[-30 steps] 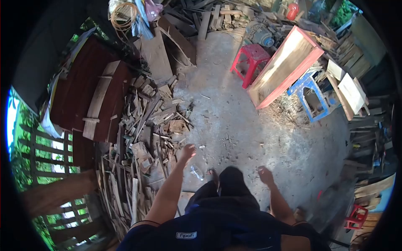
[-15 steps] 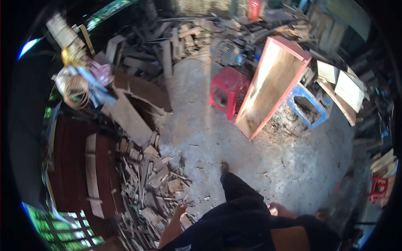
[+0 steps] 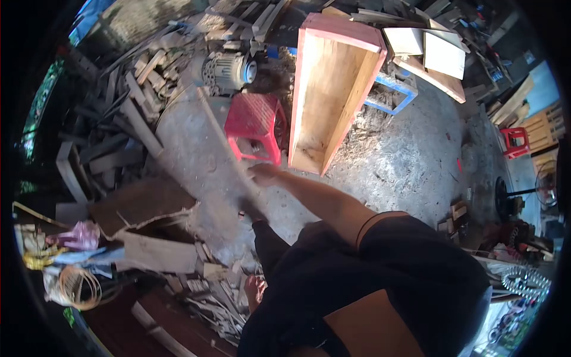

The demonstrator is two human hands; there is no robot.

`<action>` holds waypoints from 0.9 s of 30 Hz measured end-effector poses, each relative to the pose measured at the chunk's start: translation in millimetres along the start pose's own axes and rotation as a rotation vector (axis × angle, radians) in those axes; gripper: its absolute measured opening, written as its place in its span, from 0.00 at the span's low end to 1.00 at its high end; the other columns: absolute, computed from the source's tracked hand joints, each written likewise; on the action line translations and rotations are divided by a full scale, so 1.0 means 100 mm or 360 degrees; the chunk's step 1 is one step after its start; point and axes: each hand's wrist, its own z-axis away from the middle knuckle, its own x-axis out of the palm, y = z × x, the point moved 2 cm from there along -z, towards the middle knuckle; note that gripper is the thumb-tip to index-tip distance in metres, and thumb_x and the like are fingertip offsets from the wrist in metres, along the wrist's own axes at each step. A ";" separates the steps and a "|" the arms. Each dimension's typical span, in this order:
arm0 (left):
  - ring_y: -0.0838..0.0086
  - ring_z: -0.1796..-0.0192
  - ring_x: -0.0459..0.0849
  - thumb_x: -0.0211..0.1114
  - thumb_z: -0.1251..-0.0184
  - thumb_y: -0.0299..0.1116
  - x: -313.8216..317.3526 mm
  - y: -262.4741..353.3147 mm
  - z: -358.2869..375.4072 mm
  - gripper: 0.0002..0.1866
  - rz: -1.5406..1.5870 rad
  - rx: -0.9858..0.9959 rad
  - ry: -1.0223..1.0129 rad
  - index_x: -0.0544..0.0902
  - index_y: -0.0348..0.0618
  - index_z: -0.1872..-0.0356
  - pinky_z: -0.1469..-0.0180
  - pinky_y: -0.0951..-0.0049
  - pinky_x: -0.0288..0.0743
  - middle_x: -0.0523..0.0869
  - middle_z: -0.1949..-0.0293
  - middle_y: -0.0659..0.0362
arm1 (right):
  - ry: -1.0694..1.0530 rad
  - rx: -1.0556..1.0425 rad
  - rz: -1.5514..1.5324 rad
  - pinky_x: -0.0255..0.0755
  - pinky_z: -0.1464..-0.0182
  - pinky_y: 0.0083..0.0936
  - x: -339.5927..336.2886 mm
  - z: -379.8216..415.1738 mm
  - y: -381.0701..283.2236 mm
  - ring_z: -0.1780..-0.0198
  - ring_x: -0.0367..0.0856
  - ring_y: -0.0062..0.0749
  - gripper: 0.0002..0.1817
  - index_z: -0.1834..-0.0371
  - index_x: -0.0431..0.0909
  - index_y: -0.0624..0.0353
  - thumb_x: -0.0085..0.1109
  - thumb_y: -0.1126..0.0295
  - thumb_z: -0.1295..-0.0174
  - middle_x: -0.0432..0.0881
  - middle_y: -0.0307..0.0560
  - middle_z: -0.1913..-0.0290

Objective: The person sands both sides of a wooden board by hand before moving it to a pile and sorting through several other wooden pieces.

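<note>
My right hand [image 3: 263,174] reaches forward over the concrete floor, just below the red plastic stool [image 3: 254,122]; its fingers are smeared by motion. Low in the view, my left hand [image 3: 254,288] hangs beside my leg with loosely parted fingers and nothing in them. Scrap wood strips [image 3: 217,309] lie on the floor near it. Right of the stool, a long, open wooden box [image 3: 330,89] with pinkish edges stands tilted. Part of a blue-edged stool [image 3: 389,98] shows behind the box.
An electric motor [image 3: 226,72] sits behind the red stool. Piled planks [image 3: 128,113] line the left side. White-faced boards [image 3: 443,55] lie at the upper right. A standing fan [image 3: 505,196] and another red stool [image 3: 515,141] are on the right. Wood shavings cover the floor by the box.
My view has swung to the right, and the red stool and box sit further left in it. My right hand has come forward from beside my body toward the stool.
</note>
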 end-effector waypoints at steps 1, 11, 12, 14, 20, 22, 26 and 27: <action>0.74 0.64 0.82 0.58 0.29 0.34 -0.15 -0.07 -0.31 0.05 0.0222 -0.0058 -0.0084 0.77 0.51 0.56 0.70 0.75 0.73 0.81 0.64 0.65 | -0.0012 -0.0015 -0.0026 0.75 0.46 0.48 -0.16 -0.12 -0.29 0.46 0.82 0.53 0.19 0.44 0.77 0.50 0.55 0.65 0.40 0.83 0.57 0.50; 0.73 0.64 0.80 0.57 0.29 0.32 -2.15 1.82 -2.29 0.07 0.0023 -0.0537 -0.0293 0.75 0.57 0.52 0.68 0.67 0.72 0.79 0.64 0.66 | -0.0818 0.1380 0.0049 0.76 0.43 0.45 0.13 0.11 0.39 0.40 0.81 0.47 0.22 0.44 0.82 0.53 0.60 0.66 0.43 0.83 0.51 0.42; 0.73 0.64 0.80 0.57 0.29 0.32 -2.26 1.99 -2.55 0.08 0.0119 -0.0539 -0.0477 0.74 0.57 0.52 0.68 0.66 0.72 0.79 0.64 0.66 | -0.0842 0.1386 0.0051 0.77 0.44 0.45 0.15 0.16 0.40 0.41 0.81 0.47 0.23 0.43 0.81 0.51 0.61 0.66 0.44 0.84 0.50 0.44; 0.73 0.62 0.81 0.58 0.29 0.31 -2.50 2.51 -2.98 0.10 -0.0094 -0.0557 -0.0096 0.74 0.57 0.49 0.65 0.66 0.73 0.79 0.62 0.65 | -0.0634 0.1460 -0.0106 0.77 0.45 0.44 0.35 0.16 0.55 0.42 0.82 0.49 0.22 0.42 0.81 0.48 0.60 0.65 0.43 0.84 0.51 0.45; 0.70 0.55 0.83 0.60 0.30 0.31 -2.53 3.74 -4.39 0.18 -0.0174 -0.0327 -0.0158 0.72 0.57 0.41 0.56 0.66 0.77 0.81 0.53 0.63 | -0.0491 0.1856 -0.0311 0.76 0.43 0.44 0.36 -0.40 0.39 0.41 0.81 0.51 0.20 0.46 0.83 0.52 0.62 0.64 0.44 0.83 0.55 0.44; 0.70 0.53 0.83 0.61 0.30 0.31 -2.59 4.03 -4.61 0.21 -0.0242 -0.0004 -0.0352 0.72 0.57 0.38 0.53 0.66 0.78 0.82 0.50 0.62 | -0.0736 0.1684 -0.0276 0.77 0.45 0.44 0.26 -0.97 0.33 0.43 0.83 0.49 0.21 0.46 0.84 0.53 0.63 0.64 0.44 0.84 0.55 0.46; 0.68 0.52 0.85 0.59 0.27 0.30 -2.48 4.76 -4.72 0.20 -0.0189 -0.0354 -0.0164 0.72 0.54 0.36 0.51 0.65 0.79 0.83 0.48 0.60 | -0.0553 0.1344 -0.0120 0.79 0.47 0.44 0.00 -2.77 0.49 0.48 0.85 0.50 0.18 0.51 0.85 0.54 0.64 0.61 0.45 0.86 0.55 0.50; 0.68 0.53 0.86 0.58 0.26 0.31 -2.44 5.02 -4.78 0.19 -0.0330 -0.0448 -0.0100 0.73 0.53 0.36 0.52 0.65 0.79 0.84 0.49 0.60 | -0.0493 0.1230 -0.0100 0.79 0.48 0.45 -0.19 -3.32 0.51 0.49 0.85 0.50 0.18 0.52 0.85 0.54 0.63 0.60 0.44 0.86 0.56 0.51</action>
